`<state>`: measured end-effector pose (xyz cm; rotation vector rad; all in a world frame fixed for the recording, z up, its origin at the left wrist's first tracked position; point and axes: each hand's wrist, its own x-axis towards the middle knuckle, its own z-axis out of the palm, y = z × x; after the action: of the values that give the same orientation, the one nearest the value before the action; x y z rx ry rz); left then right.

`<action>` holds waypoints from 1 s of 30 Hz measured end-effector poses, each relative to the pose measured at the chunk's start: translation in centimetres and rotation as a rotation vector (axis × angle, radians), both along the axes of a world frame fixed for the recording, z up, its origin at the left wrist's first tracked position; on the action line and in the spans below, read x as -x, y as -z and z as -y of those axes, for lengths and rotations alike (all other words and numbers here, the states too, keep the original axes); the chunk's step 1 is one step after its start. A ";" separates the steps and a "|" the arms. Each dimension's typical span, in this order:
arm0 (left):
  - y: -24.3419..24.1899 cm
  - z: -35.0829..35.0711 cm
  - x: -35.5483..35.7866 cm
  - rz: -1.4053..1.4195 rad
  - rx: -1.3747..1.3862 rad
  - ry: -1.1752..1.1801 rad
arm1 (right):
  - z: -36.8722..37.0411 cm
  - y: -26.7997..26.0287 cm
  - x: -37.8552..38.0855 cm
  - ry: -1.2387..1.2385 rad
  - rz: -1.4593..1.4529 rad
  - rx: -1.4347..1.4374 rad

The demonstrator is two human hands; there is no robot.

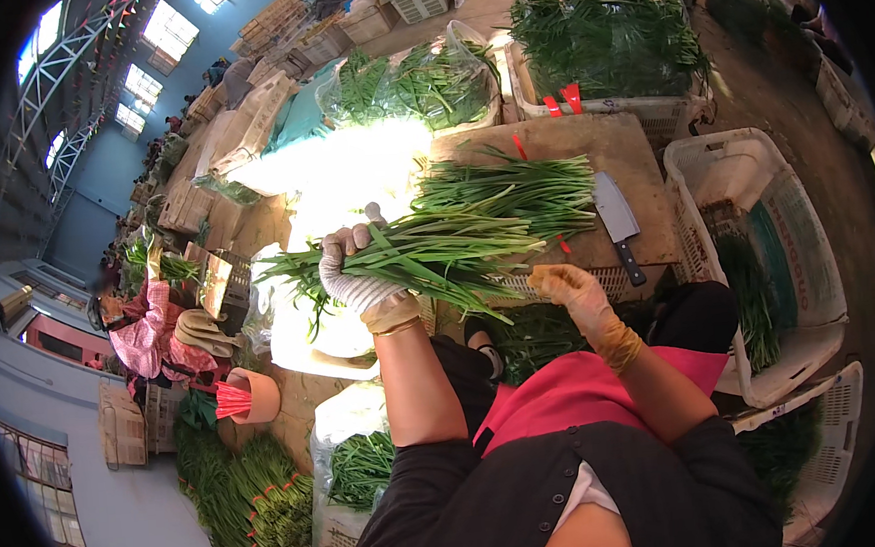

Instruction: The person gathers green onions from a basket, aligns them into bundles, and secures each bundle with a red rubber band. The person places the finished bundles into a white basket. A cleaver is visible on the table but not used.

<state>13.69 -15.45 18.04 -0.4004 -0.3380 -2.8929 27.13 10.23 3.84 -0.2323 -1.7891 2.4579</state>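
My left hand [355, 275], in a knitted glove over a thin rubber one, is shut around a loose bunch of garlic chives [443, 247], leafy ends to the left and pale stem ends to the right. My right hand [578, 299], in a yellowish rubber glove, hovers just right of those stem ends with its fingers curled together; nothing shows in it. Beyond the held bunch, more garlic chives [514, 182] lie on a wooden board [467, 142]. A cleaver [618, 213] rests on the board right of them, its black handle towards me.
Plastic crates hold greens at the far side [622, 104] and on the right [786, 199]. Red ties [571, 98] hang on the far crate's rim. An orange tub [261, 395] of red strips stands left, near tied bundles [271, 502]. Another person [159, 321] sits at left.
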 end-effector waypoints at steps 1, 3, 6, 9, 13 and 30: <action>-0.3 -0.2 -0.2 0.035 0.028 -0.024 | 0.0 -1.8 0.6 0.041 0.114 0.032; -1.1 -0.8 -0.6 0.046 0.161 -0.077 | -1.2 -5.9 0.1 0.416 -0.175 -0.448; -1.9 -3.4 -1.4 0.152 0.353 -0.092 | 1.3 -9.9 -1.7 0.337 -0.511 -1.236; -2.0 -8.2 -2.0 0.442 0.526 -0.212 | 5.4 -10.2 -0.3 0.030 -0.160 -1.379; -2.9 -12.2 -3.7 0.316 1.091 -0.144 | 5.0 -8.4 6.0 0.139 -0.473 -0.961; 10.3 -11.2 -2.6 -0.112 0.637 0.840 | -0.4 -12.1 7.3 0.391 -0.538 -1.658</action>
<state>16.25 -4.23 7.78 -1.0019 -1.3726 -3.4389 19.84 10.62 15.97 0.1925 -2.3884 0.2346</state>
